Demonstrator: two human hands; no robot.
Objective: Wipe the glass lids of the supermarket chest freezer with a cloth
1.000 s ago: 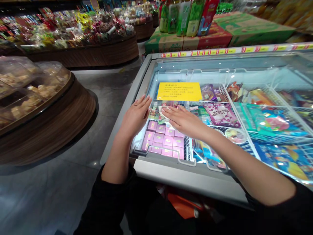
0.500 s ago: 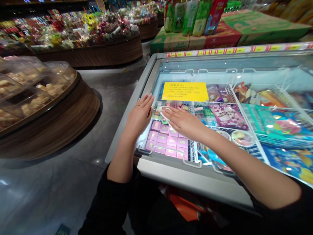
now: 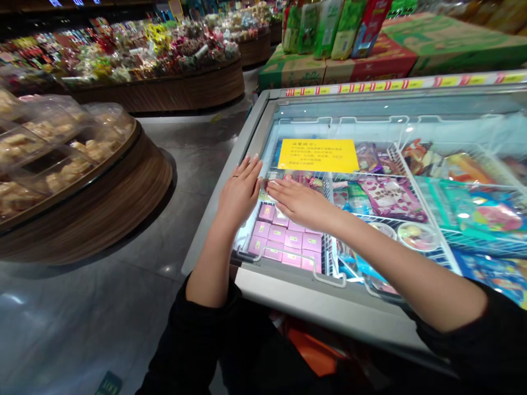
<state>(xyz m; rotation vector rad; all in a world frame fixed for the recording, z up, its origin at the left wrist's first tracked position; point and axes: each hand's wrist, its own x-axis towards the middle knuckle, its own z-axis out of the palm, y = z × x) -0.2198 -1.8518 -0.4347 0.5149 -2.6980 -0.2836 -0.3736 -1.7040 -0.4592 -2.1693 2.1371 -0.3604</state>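
Note:
A chest freezer (image 3: 296, 293) with a glass top stands in front of me. My right hand (image 3: 300, 202) lies flat on the glass, fingers together, over a crumpled white cloth (image 3: 280, 211), mostly hidden under the palm and fingers. My left hand (image 3: 242, 189) rests open with fingers extended on the freezer's left edge, holding nothing; a thin dark ring circles one finger. Just beyond my right hand is a yellow notice (image 3: 319, 155) on the glass. Below the glass, pink boxes (image 3: 293, 240) sit in a wire basket near both hands.
Frozen packs (image 3: 393, 197) and a round tub (image 3: 418, 236) show through the glass. Cartons (image 3: 370, 65) with bottles (image 3: 346, 30) stand behind the freezer. To the left are a rounded wooden display (image 3: 123, 192) of pastries and a candy counter (image 3: 164, 90).
My right hand has slid slightly left and nearer to me over the glass with the cloth, closer to my left hand. The left hand stays at the edge. The view has shifted slightly.

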